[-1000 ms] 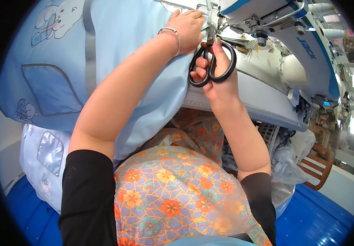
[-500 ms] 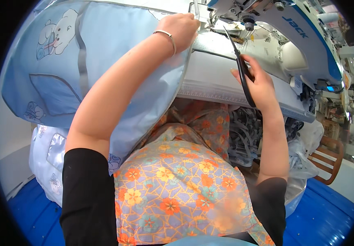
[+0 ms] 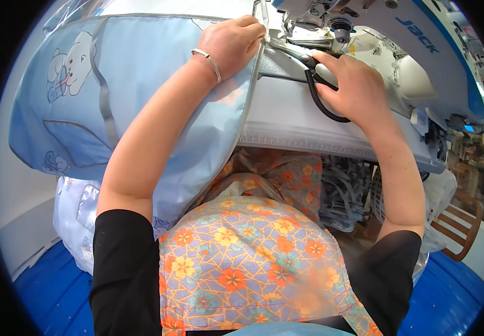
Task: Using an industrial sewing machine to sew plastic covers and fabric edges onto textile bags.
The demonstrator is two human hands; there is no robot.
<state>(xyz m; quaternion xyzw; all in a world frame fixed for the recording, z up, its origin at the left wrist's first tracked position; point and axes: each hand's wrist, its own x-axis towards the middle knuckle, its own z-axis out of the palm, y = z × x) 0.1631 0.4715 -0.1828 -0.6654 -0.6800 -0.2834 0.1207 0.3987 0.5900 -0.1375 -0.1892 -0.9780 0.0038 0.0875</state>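
Light blue fabric point(image 3: 158, 73) with printed bears and grey binding lies across the left of the sewing table. My left hand point(image 3: 233, 45) is closed on the upper right corner of this fabric, its fingers pinching the bound edge. In my right hand point(image 3: 357, 84) is a pair of black-handled scissors point(image 3: 315, 92), the fingers in and around the handles. The blades point left, opened a little, with their tips close to the left fingertips at the fabric's edge. Whether the blades touch the fabric or a thread I cannot tell.
A white and blue sewing machine point(image 3: 421, 45) stands at the upper right, its needle area just beyond the scissors. A ruler strip point(image 3: 309, 143) runs along the table's front edge. Below hang grey binding strips point(image 3: 343, 196). A wooden chair point(image 3: 460, 224) is at the right.
My right hand has swung the scissors from pointing up and away to pointing left, bringing the blades to the fabric corner. My left hand has shifted slightly left, still pinching the edge.
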